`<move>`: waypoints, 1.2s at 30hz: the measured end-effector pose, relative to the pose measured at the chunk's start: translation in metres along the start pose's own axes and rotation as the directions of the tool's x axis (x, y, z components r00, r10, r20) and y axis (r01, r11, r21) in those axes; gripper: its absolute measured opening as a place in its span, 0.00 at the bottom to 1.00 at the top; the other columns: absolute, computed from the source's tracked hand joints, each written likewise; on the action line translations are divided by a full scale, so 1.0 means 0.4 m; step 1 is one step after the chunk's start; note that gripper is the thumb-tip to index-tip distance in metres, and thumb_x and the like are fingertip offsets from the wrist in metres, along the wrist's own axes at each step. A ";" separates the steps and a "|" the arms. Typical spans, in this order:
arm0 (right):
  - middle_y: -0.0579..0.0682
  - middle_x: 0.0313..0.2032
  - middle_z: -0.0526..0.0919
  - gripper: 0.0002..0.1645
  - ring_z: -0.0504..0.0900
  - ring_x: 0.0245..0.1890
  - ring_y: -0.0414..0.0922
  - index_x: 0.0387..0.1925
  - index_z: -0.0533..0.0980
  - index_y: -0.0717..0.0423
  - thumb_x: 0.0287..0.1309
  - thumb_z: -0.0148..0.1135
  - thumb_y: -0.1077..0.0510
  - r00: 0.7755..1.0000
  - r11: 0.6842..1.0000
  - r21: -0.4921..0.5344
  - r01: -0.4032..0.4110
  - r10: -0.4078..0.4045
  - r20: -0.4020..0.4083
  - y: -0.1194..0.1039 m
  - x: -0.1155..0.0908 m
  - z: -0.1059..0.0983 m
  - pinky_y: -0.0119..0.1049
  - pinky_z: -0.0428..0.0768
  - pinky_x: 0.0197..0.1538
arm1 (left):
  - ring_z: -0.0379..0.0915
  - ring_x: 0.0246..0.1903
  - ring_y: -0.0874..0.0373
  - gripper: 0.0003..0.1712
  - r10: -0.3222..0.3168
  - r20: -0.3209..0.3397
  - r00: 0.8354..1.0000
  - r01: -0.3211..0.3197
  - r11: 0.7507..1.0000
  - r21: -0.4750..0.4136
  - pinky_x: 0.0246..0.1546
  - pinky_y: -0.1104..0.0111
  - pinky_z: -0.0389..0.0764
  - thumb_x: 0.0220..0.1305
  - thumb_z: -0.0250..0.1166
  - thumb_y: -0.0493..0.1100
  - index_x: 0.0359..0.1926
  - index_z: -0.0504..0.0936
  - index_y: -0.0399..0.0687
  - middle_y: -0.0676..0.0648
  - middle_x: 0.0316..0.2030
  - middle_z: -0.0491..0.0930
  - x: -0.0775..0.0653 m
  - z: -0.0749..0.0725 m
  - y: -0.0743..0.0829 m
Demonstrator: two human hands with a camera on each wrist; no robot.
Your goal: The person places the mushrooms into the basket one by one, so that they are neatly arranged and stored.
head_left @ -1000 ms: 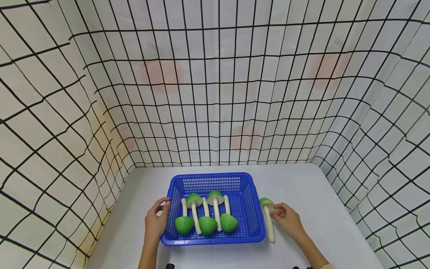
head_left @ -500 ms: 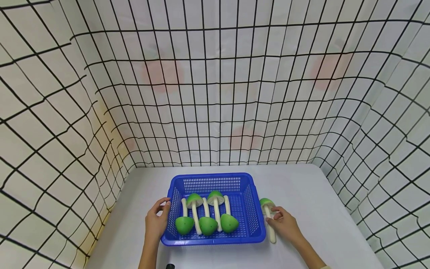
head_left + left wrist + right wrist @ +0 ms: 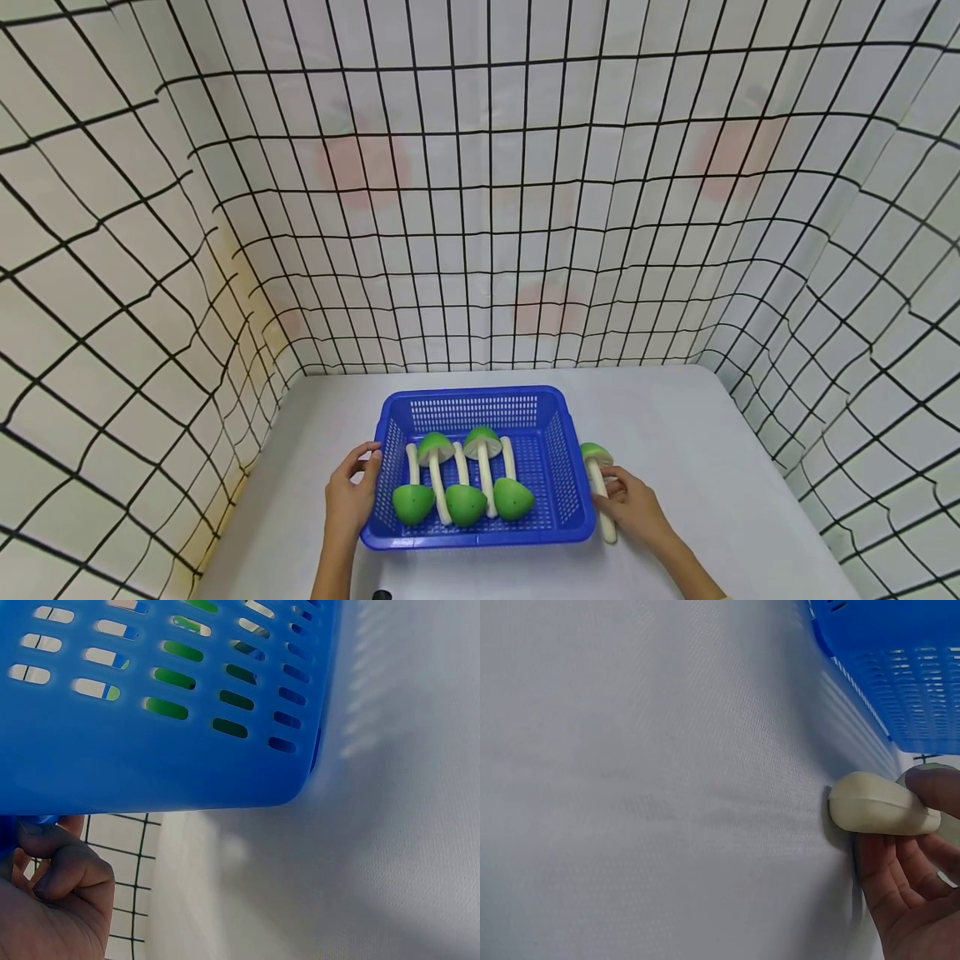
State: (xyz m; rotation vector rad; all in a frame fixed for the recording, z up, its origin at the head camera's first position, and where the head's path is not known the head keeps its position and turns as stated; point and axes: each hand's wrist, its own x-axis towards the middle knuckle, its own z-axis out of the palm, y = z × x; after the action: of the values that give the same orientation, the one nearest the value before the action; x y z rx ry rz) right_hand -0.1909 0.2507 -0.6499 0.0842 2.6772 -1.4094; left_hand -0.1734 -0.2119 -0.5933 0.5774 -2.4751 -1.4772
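A blue plastic basket [image 3: 480,540] stands on the white surface in the head view, with several green-capped toy mushrooms [image 3: 466,505] lying in a row inside, caps pointing alternately near and far. My left hand [image 3: 351,493] holds the basket's left rim; the left wrist view shows its thumb and curled fingers at the edge of the basket wall [image 3: 150,780]. Just outside the basket's right side lies another mushroom [image 3: 596,476], cap away from me. My right hand [image 3: 634,507] pinches its pale stem [image 3: 881,806] between thumb and fingers, with the stem's end near the surface.
A black wire grid [image 3: 487,225] over pale cloth encloses the surface at the back and both sides. The white surface [image 3: 705,467] extends right of the basket. A small dark object [image 3: 382,595] shows at the bottom edge.
My right hand has slid from beside the mushroom's cap down towards me and taken hold of its stem. The left hand and the basket have stayed nearly in place.
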 end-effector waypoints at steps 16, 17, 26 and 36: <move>0.53 0.40 0.84 0.33 0.84 0.33 0.40 0.62 0.75 0.65 0.58 0.74 0.58 0.999 1.000 0.011 -0.005 0.006 -0.040 -0.023 -0.018 -0.030 0.30 0.81 0.34 | 0.77 0.31 0.53 0.23 0.031 0.002 1.000 -0.031 0.999 -0.009 0.27 0.70 0.80 0.75 0.58 0.63 0.62 0.81 0.61 0.37 0.49 0.83 0.004 -0.002 -0.001; 0.53 0.40 0.84 0.33 0.84 0.33 0.40 0.62 0.74 0.65 0.58 0.74 0.57 0.999 1.000 0.010 -0.005 0.006 -0.042 -0.022 -0.017 -0.032 0.30 0.81 0.35 | 0.77 0.31 0.53 0.23 0.032 0.002 0.999 -0.032 0.999 -0.008 0.27 0.70 0.79 0.75 0.58 0.63 0.62 0.81 0.61 0.37 0.48 0.83 0.004 -0.002 -0.001; 0.52 0.40 0.85 0.33 0.86 0.34 0.40 0.62 0.74 0.62 0.59 0.74 0.55 0.997 0.999 -0.003 -0.032 0.032 -0.066 -0.021 -0.020 -0.045 0.30 0.81 0.37 | 0.77 0.31 0.53 0.23 0.034 0.008 0.999 -0.034 0.999 -0.003 0.27 0.69 0.79 0.75 0.58 0.62 0.62 0.81 0.61 0.37 0.48 0.84 0.002 -0.004 -0.003; 0.54 0.42 0.85 0.33 0.87 0.35 0.41 0.64 0.73 0.63 0.61 0.72 0.55 0.997 1.000 0.006 -0.015 0.015 -0.072 -0.031 -0.019 -0.073 0.31 0.82 0.35 | 0.77 0.31 0.53 0.22 0.040 0.003 0.999 -0.040 0.999 0.004 0.27 0.69 0.78 0.76 0.58 0.61 0.62 0.81 0.60 0.37 0.48 0.84 0.002 -0.005 -0.001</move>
State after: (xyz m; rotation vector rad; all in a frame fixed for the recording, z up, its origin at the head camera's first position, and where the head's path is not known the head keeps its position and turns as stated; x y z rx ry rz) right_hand -0.1869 0.2679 -0.6225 0.1586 2.7240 -1.4367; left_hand -0.1732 -0.2139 -0.5930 0.5232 -2.4774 -1.4601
